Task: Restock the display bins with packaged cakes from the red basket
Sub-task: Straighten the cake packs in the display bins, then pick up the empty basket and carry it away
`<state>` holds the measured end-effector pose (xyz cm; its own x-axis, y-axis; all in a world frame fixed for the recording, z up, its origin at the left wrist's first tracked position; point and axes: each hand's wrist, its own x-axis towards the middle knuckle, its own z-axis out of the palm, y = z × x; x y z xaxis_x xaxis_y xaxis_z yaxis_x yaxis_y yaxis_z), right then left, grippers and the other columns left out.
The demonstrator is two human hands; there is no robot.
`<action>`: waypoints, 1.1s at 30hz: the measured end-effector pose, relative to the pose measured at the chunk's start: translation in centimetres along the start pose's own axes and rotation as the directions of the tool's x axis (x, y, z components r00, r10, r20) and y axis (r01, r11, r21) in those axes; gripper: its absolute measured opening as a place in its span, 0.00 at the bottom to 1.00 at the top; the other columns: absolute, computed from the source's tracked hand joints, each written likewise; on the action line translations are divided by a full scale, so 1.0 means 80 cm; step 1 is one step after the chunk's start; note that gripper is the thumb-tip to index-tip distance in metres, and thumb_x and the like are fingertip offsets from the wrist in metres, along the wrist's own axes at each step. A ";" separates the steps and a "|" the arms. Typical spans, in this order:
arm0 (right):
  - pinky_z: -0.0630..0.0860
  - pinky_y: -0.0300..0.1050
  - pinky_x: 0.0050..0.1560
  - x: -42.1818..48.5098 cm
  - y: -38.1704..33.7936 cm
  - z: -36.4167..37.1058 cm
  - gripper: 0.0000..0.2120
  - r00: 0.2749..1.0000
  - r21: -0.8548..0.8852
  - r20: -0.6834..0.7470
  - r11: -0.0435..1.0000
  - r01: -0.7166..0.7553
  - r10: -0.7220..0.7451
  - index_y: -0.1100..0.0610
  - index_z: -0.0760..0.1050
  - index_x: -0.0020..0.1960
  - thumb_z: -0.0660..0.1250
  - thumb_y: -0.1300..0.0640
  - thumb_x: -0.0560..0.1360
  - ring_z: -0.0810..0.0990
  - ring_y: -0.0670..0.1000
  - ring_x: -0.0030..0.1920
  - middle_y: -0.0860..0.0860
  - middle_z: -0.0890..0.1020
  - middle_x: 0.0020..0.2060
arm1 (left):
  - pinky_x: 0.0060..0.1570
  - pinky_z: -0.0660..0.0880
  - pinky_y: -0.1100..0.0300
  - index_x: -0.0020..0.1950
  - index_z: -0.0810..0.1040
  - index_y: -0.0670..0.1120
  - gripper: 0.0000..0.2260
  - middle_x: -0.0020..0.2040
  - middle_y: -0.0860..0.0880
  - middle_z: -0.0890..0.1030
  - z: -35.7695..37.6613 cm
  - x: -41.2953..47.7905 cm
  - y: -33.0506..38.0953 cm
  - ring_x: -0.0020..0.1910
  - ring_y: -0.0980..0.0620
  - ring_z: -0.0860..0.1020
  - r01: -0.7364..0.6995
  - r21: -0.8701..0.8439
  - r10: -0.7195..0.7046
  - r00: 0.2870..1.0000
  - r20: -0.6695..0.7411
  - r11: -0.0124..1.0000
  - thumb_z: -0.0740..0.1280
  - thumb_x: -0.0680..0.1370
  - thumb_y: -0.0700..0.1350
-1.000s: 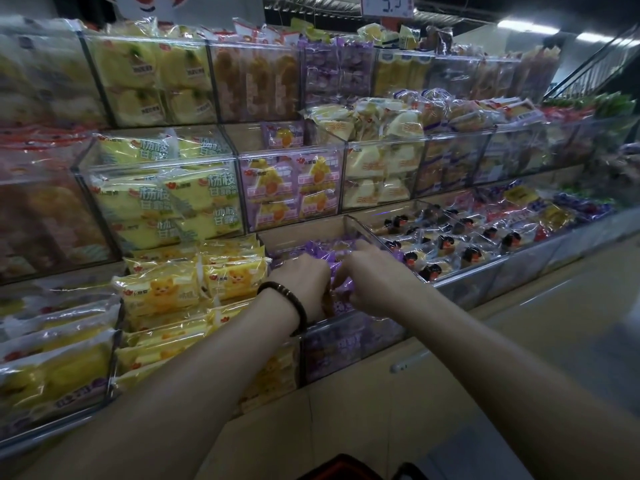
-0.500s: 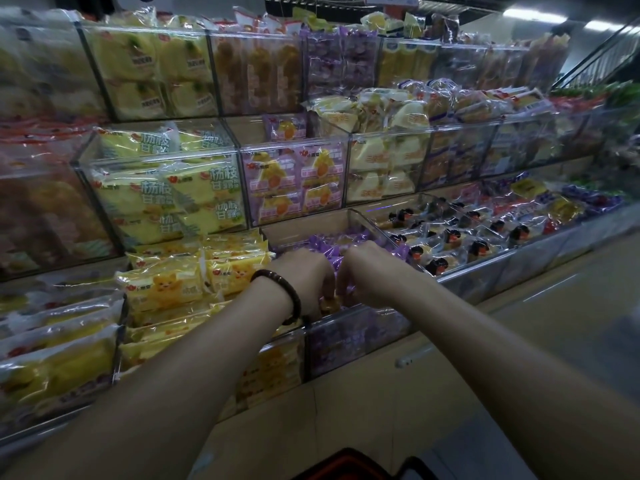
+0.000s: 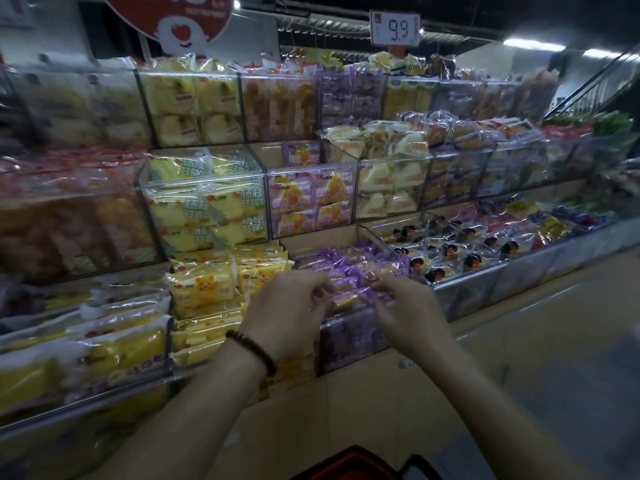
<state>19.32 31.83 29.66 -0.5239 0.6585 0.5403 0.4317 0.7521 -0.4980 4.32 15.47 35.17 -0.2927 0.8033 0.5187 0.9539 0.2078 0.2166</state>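
Note:
Both of my hands are over the front of a clear bin point(image 3: 349, 344) on the lowest shelf, filled with purple-wrapped cakes point(image 3: 349, 265). Between the hands lies one purple cake pack point(image 3: 348, 300) on top of the pile. My left hand point(image 3: 287, 317), with a bead bracelet on the wrist, pinches the pack's left end with curled fingers. The pack's right end is pinched by my right hand point(image 3: 407, 315). Only the rim of the red basket point(image 3: 349, 460) shows, at the bottom edge of the view.
Yellow cake packs point(image 3: 204, 285) fill the bin to the left. A bin of dark-topped cakes point(image 3: 450, 251) sits to the right. Two more tiers of clear bins rise behind. A 9.9 price sign point(image 3: 395, 28) hangs above. The floor aisle point(image 3: 540, 358) runs to the right.
My hands have drawn apart and back toward the bin's front edge, and now hold one purple pack by its ends. The view has tilted up.

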 end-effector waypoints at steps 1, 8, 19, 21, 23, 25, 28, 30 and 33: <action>0.83 0.47 0.53 -0.022 -0.004 -0.003 0.10 0.999 0.063 -0.028 0.998 -0.024 0.026 0.48 0.84 0.59 0.72 0.54 0.79 0.83 0.44 0.50 0.45 0.86 0.52 | 0.42 0.77 0.63 0.54 0.82 0.59 0.05 0.48 0.61 0.81 -0.003 -0.024 -0.001 0.42 0.64 0.75 -0.016 -0.032 0.014 0.999 -0.053 0.999 0.72 0.80 0.50; 0.83 0.39 0.46 -0.168 -0.054 0.028 0.07 0.966 0.520 0.058 0.818 -0.246 0.253 0.48 0.85 0.53 0.75 0.58 0.78 0.84 0.40 0.46 0.44 0.87 0.44 | 0.42 0.78 0.65 0.50 0.83 0.59 0.05 0.44 0.64 0.81 0.008 -0.181 -0.008 0.44 0.63 0.80 0.112 -0.311 -0.146 0.985 -0.087 0.944 0.75 0.77 0.49; 0.81 0.46 0.53 -0.388 -0.093 0.132 0.05 0.771 0.351 0.343 0.688 -0.635 0.536 0.44 0.80 0.55 0.72 0.49 0.79 0.81 0.42 0.51 0.40 0.83 0.49 | 0.55 0.81 0.55 0.57 0.79 0.57 0.05 0.55 0.57 0.81 0.107 -0.338 -0.096 0.52 0.56 0.80 0.420 -0.198 -0.266 0.809 0.524 0.886 0.70 0.82 0.52; 0.79 0.44 0.46 -0.417 -0.088 0.146 0.07 0.703 0.346 0.368 0.613 -0.711 0.608 0.45 0.79 0.57 0.72 0.48 0.79 0.83 0.45 0.49 0.42 0.83 0.50 | 0.58 0.80 0.55 0.64 0.80 0.54 0.12 0.61 0.54 0.81 0.124 -0.341 -0.115 0.58 0.53 0.80 0.387 -0.113 -0.244 0.755 0.608 0.915 0.69 0.82 0.54; 0.82 0.49 0.46 -0.442 -0.078 0.167 0.10 0.610 0.331 0.372 0.514 -0.791 0.700 0.47 0.78 0.57 0.74 0.49 0.78 0.84 0.49 0.48 0.46 0.83 0.49 | 0.61 0.79 0.54 0.69 0.78 0.52 0.17 0.64 0.52 0.80 0.139 -0.340 -0.137 0.62 0.50 0.79 0.371 -0.048 -0.245 0.700 0.671 0.927 0.68 0.82 0.56; 0.83 0.57 0.53 -0.469 -0.063 0.194 0.12 0.495 0.339 0.343 0.386 -0.858 0.799 0.51 0.77 0.57 0.76 0.52 0.76 0.85 0.55 0.48 0.51 0.84 0.48 | 0.59 0.80 0.52 0.71 0.75 0.52 0.19 0.64 0.49 0.81 0.158 -0.339 -0.161 0.59 0.48 0.81 0.388 0.004 -0.263 0.617 0.742 0.922 0.66 0.83 0.58; 0.82 0.52 0.54 -0.503 -0.056 0.226 0.17 0.293 0.379 0.268 0.179 -0.908 0.918 0.55 0.76 0.55 0.77 0.52 0.71 0.84 0.58 0.49 0.57 0.84 0.52 | 0.45 0.78 0.55 0.66 0.68 0.58 0.13 0.61 0.45 0.82 0.193 -0.356 -0.193 0.47 0.44 0.82 0.461 0.000 -0.289 0.555 0.780 0.887 0.63 0.84 0.58; 0.79 0.51 0.54 -0.515 -0.056 0.239 0.26 0.124 0.432 0.235 0.011 -0.902 0.964 0.61 0.72 0.64 0.76 0.52 0.72 0.82 0.63 0.56 0.62 0.81 0.61 | 0.51 0.80 0.53 0.64 0.70 0.59 0.13 0.63 0.48 0.80 0.220 -0.381 -0.213 0.51 0.46 0.81 0.485 -0.036 -0.341 0.663 0.667 0.874 0.67 0.81 0.56; 0.71 0.60 0.71 -0.534 -0.052 0.257 0.52 -0.110 0.361 0.290 -0.215 -0.907 0.951 0.65 0.43 0.83 0.75 0.49 0.77 0.67 0.69 0.75 0.68 0.59 0.79 | 0.70 0.72 0.46 0.76 0.70 0.55 0.26 0.75 0.47 0.70 0.256 -0.412 -0.236 0.73 0.43 0.70 0.443 0.085 -0.400 0.690 0.603 0.893 0.70 0.79 0.57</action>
<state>24.83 -0.04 -5.28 0.2545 0.6347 -0.7296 0.1172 -0.7692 -0.6282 -2.65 -3.48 -2.99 -0.5433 0.8080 -0.2277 0.7275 0.5886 0.3527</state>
